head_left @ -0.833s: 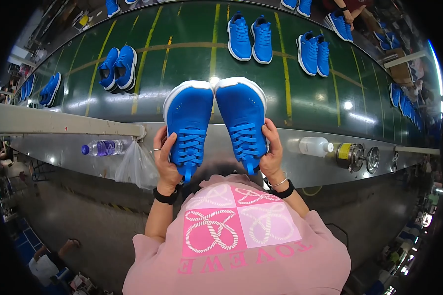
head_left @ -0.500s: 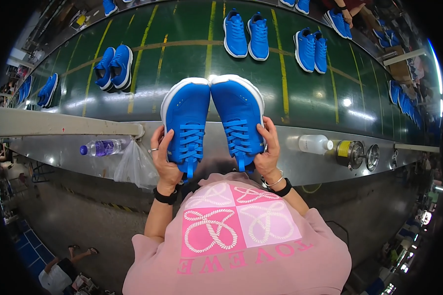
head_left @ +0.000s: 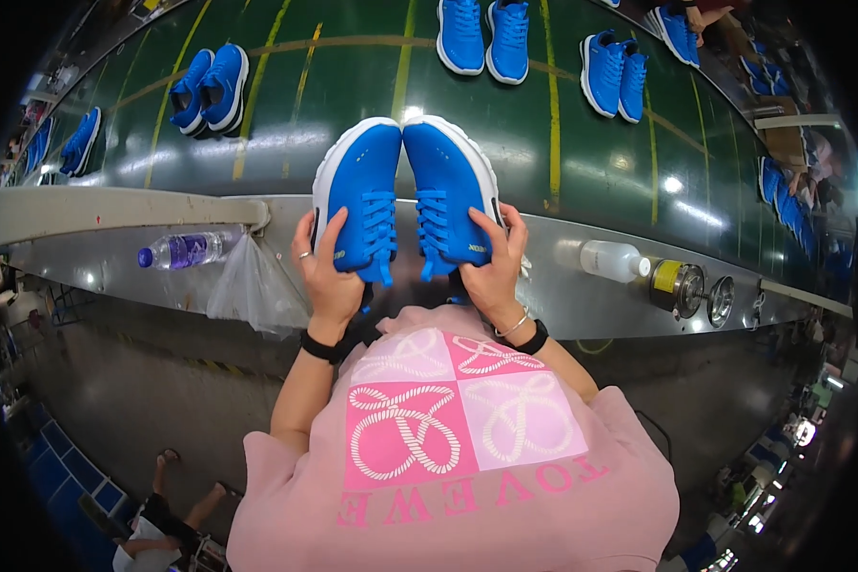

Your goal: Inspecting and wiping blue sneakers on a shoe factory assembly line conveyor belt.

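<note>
A pair of blue lace-up sneakers with white soles is held side by side over the near edge of the green belt, toes pointing away from me. My left hand (head_left: 332, 276) is closed round the heel part of the left sneaker (head_left: 360, 176), thumb and fingers along its sides. Round the heel part of the right sneaker (head_left: 446, 176), my right hand (head_left: 494, 267) is closed the same way. The toes are close together, and a narrow gap runs between the laced parts. The heels and undersides are partly hidden by my hands and the uppers.
More blue sneaker pairs lie on the green belt (head_left: 353, 86). On the metal ledge are a purple-capped bottle (head_left: 186, 251), a plastic bag (head_left: 253, 291), a white bottle (head_left: 612, 259) and a metal can (head_left: 677, 288). A beige rail (head_left: 124, 214) crosses at left. Another person's hand touches sneakers at upper right.
Both sneakers have moved away from me, and their tilt has changed. My hands stay closed on them. The view has shifted, so the belt and its shoes appear higher.
</note>
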`<state>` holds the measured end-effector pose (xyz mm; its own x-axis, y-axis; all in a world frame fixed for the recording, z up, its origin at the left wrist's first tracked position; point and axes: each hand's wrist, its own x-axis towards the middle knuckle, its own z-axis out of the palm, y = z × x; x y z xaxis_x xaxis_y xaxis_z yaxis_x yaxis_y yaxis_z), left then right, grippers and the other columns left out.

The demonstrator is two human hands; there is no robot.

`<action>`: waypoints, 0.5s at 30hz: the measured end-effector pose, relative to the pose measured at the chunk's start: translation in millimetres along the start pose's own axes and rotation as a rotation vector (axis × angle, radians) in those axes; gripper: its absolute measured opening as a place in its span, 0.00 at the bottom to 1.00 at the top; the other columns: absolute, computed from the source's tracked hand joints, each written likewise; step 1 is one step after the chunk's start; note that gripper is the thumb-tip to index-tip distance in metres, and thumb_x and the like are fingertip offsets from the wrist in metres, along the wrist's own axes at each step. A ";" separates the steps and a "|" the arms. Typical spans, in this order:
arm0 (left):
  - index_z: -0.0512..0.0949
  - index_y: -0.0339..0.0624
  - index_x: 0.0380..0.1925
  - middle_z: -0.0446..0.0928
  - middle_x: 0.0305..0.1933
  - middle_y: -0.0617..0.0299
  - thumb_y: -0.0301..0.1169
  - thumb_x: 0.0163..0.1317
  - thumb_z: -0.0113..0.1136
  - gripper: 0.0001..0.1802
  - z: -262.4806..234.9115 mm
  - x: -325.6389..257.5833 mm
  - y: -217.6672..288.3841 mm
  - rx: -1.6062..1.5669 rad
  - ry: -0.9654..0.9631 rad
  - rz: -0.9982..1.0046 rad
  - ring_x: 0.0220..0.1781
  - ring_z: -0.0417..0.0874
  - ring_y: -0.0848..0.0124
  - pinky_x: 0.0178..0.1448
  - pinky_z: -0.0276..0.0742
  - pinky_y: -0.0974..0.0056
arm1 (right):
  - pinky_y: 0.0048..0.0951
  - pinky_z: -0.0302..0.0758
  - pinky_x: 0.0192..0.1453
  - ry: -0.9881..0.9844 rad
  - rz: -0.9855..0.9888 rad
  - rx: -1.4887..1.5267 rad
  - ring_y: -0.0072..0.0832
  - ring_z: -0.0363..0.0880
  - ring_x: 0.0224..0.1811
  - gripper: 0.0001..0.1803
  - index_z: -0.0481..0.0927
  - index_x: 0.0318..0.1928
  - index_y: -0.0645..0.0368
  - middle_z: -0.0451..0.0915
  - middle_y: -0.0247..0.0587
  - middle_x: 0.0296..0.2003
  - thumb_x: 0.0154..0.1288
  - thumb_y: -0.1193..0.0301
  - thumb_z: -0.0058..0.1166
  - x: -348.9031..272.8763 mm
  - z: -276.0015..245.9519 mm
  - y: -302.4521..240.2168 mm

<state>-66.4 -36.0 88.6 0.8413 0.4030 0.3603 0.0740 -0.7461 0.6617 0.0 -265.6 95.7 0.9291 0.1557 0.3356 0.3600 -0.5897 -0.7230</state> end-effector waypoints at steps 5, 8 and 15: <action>0.71 0.55 0.67 0.65 0.68 0.42 0.29 0.49 0.73 0.41 22.1 -11.0 -11.6 0.296 -0.387 0.066 0.67 0.68 0.43 0.70 0.65 0.47 | 0.51 0.62 0.67 -0.388 -0.042 -0.218 0.57 0.63 0.64 0.38 0.73 0.65 0.42 0.61 0.62 0.64 0.51 0.67 0.71 -12.7 27.4 24.4; 0.70 0.55 0.67 0.67 0.66 0.41 0.31 0.55 0.70 0.38 27.7 -15.4 -25.6 0.104 -0.410 -0.018 0.65 0.70 0.43 0.68 0.66 0.46 | 0.54 0.65 0.67 -0.381 -0.049 -0.133 0.61 0.65 0.63 0.37 0.71 0.67 0.47 0.64 0.65 0.63 0.55 0.65 0.69 -13.8 37.1 35.4; 0.76 0.43 0.60 0.84 0.42 0.48 0.35 0.71 0.56 0.20 44.8 -11.5 -81.8 -0.333 -0.220 -0.399 0.43 0.86 0.58 0.49 0.79 0.60 | 0.42 0.72 0.62 -0.373 0.245 0.026 0.50 0.75 0.57 0.28 0.69 0.66 0.61 0.76 0.56 0.55 0.69 0.63 0.57 -1.2 39.2 69.8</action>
<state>-58.1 -3.4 0.8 0.8772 0.4730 -0.0820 0.2660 -0.3368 0.9032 27.4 -275.9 21.1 0.9528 0.2914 -0.0847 0.1229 -0.6257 -0.7703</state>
